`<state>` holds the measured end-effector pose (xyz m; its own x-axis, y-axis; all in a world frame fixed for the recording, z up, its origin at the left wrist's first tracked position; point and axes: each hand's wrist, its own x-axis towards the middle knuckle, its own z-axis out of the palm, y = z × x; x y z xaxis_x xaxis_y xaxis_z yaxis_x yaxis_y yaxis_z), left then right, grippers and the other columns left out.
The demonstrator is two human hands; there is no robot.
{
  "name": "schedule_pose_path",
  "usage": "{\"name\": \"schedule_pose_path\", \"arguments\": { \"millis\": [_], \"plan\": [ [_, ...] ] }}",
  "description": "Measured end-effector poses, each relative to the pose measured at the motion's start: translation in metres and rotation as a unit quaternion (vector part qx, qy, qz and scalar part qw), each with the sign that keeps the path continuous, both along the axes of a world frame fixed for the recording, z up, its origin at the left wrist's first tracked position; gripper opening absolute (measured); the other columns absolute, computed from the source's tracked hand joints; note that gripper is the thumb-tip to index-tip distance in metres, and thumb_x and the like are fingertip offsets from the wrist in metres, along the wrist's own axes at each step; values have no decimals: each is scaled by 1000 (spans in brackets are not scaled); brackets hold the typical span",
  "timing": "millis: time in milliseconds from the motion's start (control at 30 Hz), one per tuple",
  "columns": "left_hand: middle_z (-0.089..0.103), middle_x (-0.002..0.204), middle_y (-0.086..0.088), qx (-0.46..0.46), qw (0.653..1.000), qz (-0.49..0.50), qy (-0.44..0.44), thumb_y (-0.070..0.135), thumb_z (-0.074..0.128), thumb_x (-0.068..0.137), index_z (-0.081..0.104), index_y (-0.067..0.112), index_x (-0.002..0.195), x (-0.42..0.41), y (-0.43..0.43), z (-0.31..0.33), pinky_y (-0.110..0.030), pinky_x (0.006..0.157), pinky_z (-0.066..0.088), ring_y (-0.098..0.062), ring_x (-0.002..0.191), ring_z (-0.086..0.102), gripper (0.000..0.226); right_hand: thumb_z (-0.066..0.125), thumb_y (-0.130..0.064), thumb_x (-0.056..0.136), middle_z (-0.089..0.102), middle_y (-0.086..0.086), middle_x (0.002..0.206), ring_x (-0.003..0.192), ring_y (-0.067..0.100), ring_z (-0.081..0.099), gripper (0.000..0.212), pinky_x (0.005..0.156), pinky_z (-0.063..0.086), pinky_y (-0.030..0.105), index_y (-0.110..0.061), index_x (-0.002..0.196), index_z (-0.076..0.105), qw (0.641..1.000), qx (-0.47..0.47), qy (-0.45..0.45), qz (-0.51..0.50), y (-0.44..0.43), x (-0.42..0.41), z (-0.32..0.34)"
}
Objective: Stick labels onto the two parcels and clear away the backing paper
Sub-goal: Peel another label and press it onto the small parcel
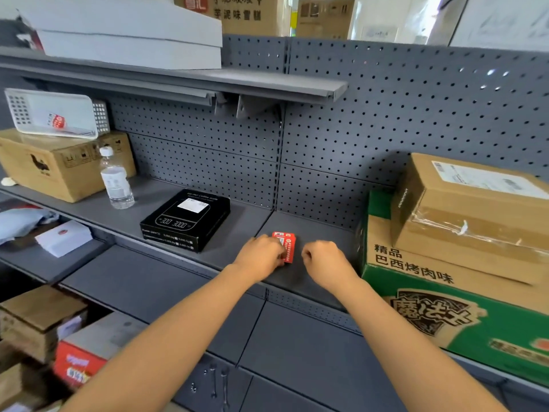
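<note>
I see my left hand (pixel 261 254) pinching a small red rectangular label sheet (pixel 285 245), glossy with white print, just right of the flat black cardboard scale box (pixel 185 220) on the matte grey metal shelf (pixel 231 251). My right hand (pixel 323 260), curled into a loose fist, holds nothing I can make out.

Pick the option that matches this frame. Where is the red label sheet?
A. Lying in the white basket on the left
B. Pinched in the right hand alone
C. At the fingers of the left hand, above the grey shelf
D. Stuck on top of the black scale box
C: the red label sheet sits at the left hand, above the grey shelf, while the right hand is closed beside it, apart.
</note>
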<state>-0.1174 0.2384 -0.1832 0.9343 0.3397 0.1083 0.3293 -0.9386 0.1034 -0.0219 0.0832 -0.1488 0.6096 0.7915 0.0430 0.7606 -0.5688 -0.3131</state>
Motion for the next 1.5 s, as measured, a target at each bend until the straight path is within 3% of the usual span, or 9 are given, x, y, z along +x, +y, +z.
{"name": "schedule_pose_path", "arguments": {
  "millis": [133, 300, 467, 533, 733, 933, 1200, 1333, 1500],
  "plan": [
    [71, 114, -7, -31, 998, 27, -44, 31, 60, 100, 75, 19, 109, -2, -2, 7, -38, 84, 52, -30, 107, 64, 22, 48, -11, 94, 67, 9, 91, 84, 31, 62, 22, 73, 56, 38, -14, 83, 66, 999, 17, 34, -8, -3, -1, 4],
    [70, 102, -4, -54, 971, 56, -228, 27, 60, 100, 75, 11, 100, -4, -12, 30, -42, 75, 55, -26, 94, 66, 22, 59, -22, 98, 74, 5, 81, 81, 24, 66, 24, 79, 54, 36, -11, 84, 76, 975, 152, 159, -12, -2, -6, 17],
    [70, 93, 1, -63, 927, 28, -367, 30, 62, 98, 75, 13, 94, -3, -37, 72, -34, 76, 55, -16, 84, 63, 22, 64, -34, 96, 77, -6, 85, 85, 12, 72, 16, 87, 60, 43, -25, 92, 77, 896, 366, 251, -37, -6, -8, 44],
    [70, 94, 1, -54, 915, 6, -399, 19, 67, 95, 75, 12, 95, -3, -51, 91, -33, 78, 55, -15, 85, 63, 11, 66, -30, 96, 78, -5, 87, 87, 15, 74, 12, 88, 60, 43, -26, 90, 76, 856, 432, 284, -23, -13, -11, 61],
    [70, 106, 4, -58, 877, -44, -476, 14, 69, 93, 75, 14, 107, 5, -93, 135, -27, 89, 54, -9, 96, 66, 14, 64, -19, 99, 77, 3, 93, 93, 21, 74, 11, 85, 62, 37, -16, 99, 75, 787, 531, 314, 1, -45, -9, 109],
    [69, 106, 8, -96, 843, -86, -523, 21, 68, 95, 75, 16, 107, 20, -138, 171, -26, 90, 55, -5, 98, 66, 14, 60, -14, 102, 77, 5, 97, 94, 15, 73, 17, 83, 60, 26, -8, 104, 75, 788, 549, 277, 47, -97, 3, 147],
    [69, 102, 7, -111, 830, -147, -527, 18, 72, 92, 76, 15, 102, 49, -184, 181, -23, 86, 55, -5, 93, 65, 11, 56, -16, 103, 72, 1, 82, 74, -1, 63, 19, 67, 48, 9, -17, 93, 73, 837, 528, 139, 32, -154, 26, 158],
    [70, 99, 7, -130, 821, -160, -532, 16, 73, 93, 77, 14, 100, 67, -204, 179, -28, 84, 56, -6, 92, 66, 9, 56, -17, 103, 66, 10, 74, 74, 18, 61, 25, 68, 48, 15, -25, 83, 68, 838, 535, 104, 21, -174, 38, 153],
    [70, 94, 7, -175, 816, -181, -521, 16, 72, 94, 78, 14, 96, 79, -221, 178, -28, 81, 56, -10, 91, 67, 6, 57, -20, 103, 64, 3, 71, 72, 18, 59, 19, 71, 50, 29, -24, 90, 70, 841, 537, 61, -6, -190, 52, 146]
  ]
}}
